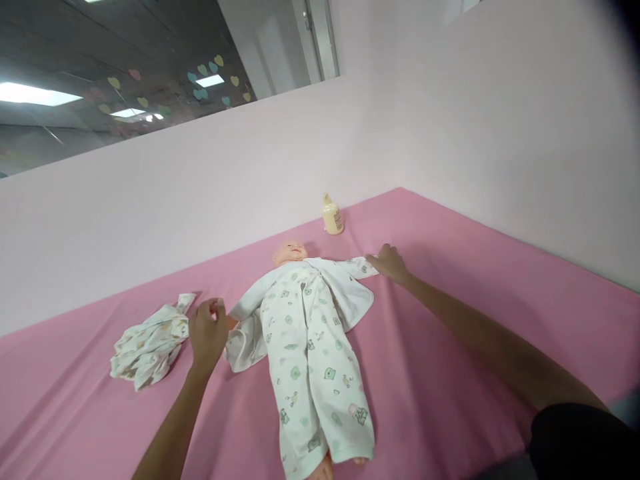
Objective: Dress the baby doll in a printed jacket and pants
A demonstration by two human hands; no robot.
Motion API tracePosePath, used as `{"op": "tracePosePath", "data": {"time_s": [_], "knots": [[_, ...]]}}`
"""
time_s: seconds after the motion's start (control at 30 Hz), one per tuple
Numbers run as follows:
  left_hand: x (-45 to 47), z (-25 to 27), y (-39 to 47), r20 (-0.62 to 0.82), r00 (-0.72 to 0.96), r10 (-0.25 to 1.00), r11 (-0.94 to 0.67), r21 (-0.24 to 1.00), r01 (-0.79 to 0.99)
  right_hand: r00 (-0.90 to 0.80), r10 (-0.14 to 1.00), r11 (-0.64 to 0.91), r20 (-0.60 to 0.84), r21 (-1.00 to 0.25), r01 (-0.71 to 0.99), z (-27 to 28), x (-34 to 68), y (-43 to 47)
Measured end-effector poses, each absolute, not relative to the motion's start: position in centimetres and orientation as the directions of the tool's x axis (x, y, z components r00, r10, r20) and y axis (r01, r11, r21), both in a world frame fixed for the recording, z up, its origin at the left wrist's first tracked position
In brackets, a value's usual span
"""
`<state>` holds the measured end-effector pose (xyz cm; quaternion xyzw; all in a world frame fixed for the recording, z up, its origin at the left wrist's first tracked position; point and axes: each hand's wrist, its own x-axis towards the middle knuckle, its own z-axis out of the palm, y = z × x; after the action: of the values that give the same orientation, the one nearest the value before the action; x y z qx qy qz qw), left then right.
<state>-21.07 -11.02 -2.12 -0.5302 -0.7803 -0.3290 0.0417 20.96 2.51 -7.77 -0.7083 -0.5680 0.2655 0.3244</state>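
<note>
While the baby doll lay flat on the pink table, you were partway through dressing it.
The pants were on, but the top hung open. Your left hand pinched one sleeve end shut in its grip; your right hand lay open on the other sleeve. Spare clothes sat nearby.

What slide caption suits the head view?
Both hands, left hand and right hand, at the sleeve ends of a doll.
</note>
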Motion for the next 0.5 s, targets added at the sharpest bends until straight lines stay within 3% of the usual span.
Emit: {"op": "tracePosePath", "data": {"time_s": [0.03,0.1,0.17,0.27,0.5], "knots": [[-19.7,-1.2,-10.3,0.472,-0.37,0.8,0.159,0.428,0.89,0.209,0.978,-0.144,-0.016,-0.772,0.619,-7.8,21.1,2.6],[-16.3,0.5,-8.7,0.453,-0.239,0.859,0.028,0.425,0.905,0.179,0.984,-0.123,-0.021,-0.805,0.581,-8.0,21.2,2.9],[-12.6,1.7,-7.0,0.346,-0.055,0.937,-0.11,0.439,0.892,0.139,0.99,-0.079,-0.006,-0.846,0.528,-8.3,21.2,3.2],[-8.1,2.1,-4.6,0.207,0.198,0.958,-0.265,0.375,0.888,0.108,0.992,0.009,0.062,-0.899,0.438,-8.2,21.2,3.6],[-5.8,1.5,-2.5,-0.008,0.35,0.937,-0.336,0.256,0.906,0.145,0.964,0.192,0.224,-0.96,0.203,-3.9,22.2,3.9]]}}
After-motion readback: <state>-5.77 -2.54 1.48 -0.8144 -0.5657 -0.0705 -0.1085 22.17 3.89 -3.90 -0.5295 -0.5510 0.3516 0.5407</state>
